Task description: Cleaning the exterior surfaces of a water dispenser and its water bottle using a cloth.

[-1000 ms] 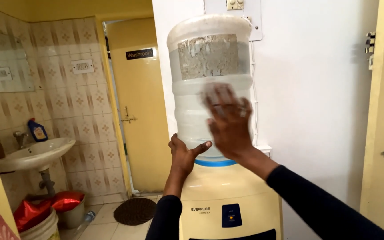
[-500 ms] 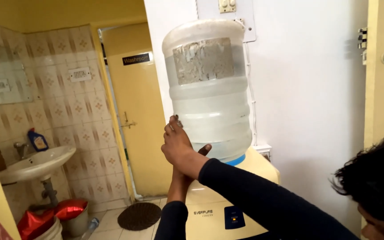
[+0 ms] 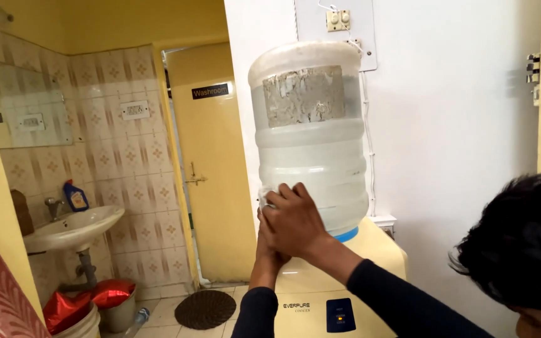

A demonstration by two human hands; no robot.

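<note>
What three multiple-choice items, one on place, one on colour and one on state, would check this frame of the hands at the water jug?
1. Where does the water jug stand?
A. On the floor by the sink
B. Upturned on top of the cream dispenser
C. In the washbasin

2. What colour is the collar at the jug's neck?
A. Blue
B. Red
C. Green

3. How do the hands stand?
A. Both hang clear of the jug
B. One grips the door handle
C. The right hand and the left hand press together on the jug's lower left side

Answers:
1 B: the jug sits neck-down on the dispenser.
2 A: a blue ring shows below the jug.
3 C: both hands lie against the jug's lower wall, the right over the left.
</note>
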